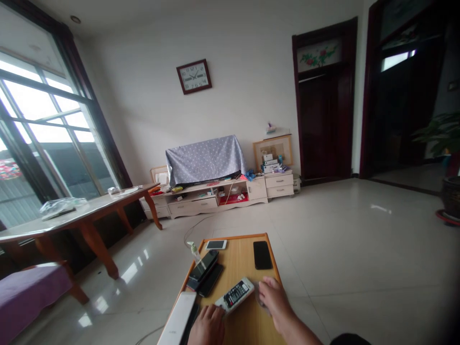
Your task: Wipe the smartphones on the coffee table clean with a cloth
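Note:
A white phone [235,295] lies at a slant on a small wooden table [241,258], and a black label or battery with print shows on its upturned side. My left hand [207,325] is at its near left end, fingers curled and gripping that corner. Beside the other end, my right hand [273,301] is closed on a thin grey piece [259,298], blurred and partly hidden by the fingers; its kind is unclear. Left of the phone, dark phones [212,280] lie close together, one resting on another. A white box [178,318] sits at the near left edge.
A pump bottle [194,251] stands at the table's left edge. A white phone lying flat [216,245] is at the far left, a black phone [262,255] at the right. Beyond are a long table [82,211], a low cabinet [201,206] and a potted plant [451,191].

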`<action>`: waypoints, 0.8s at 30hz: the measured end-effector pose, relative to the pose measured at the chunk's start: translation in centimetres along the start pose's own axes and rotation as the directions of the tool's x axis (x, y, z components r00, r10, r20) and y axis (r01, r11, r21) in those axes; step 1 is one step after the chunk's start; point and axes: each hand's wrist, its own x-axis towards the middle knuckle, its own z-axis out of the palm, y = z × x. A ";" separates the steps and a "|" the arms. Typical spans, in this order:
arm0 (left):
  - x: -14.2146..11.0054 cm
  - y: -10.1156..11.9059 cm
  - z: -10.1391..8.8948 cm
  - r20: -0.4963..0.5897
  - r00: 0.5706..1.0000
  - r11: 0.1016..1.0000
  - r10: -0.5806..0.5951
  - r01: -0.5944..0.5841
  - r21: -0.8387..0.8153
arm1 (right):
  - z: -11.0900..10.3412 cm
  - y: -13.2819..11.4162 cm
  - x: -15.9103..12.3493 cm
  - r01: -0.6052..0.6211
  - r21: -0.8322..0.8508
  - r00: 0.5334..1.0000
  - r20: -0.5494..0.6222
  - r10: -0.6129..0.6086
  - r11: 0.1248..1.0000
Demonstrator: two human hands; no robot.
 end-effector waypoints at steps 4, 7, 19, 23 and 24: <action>-0.3 1.2 -1.3 0.064 0.998 0.998 0.018 -0.015 -0.062 | -1.1 -0.8 0.4 -0.016 -0.020 0.999 -0.041 0.015 1.000; -0.1 1.3 -1.1 0.085 0.995 0.996 0.050 -0.044 -0.073 | -1.7 -0.8 0.9 -0.033 -0.036 0.999 -0.035 0.032 0.999; 0.3 1.8 -0.5 0.110 0.988 0.994 0.104 -0.101 -0.038 | -1.5 -1.1 -0.1 0.055 -0.213 0.998 0.044 -0.046 0.976; 0.1 1.8 -0.3 0.120 0.987 0.994 0.110 -0.106 -0.039 | -1.6 -1.7 -0.3 0.191 -0.396 0.981 0.105 -0.162 0.898; 0.1 1.6 -0.1 0.104 0.987 0.992 0.118 -0.114 -0.044 | -1.7 -1.9 -0.3 0.235 -0.454 0.972 0.124 -0.200 0.860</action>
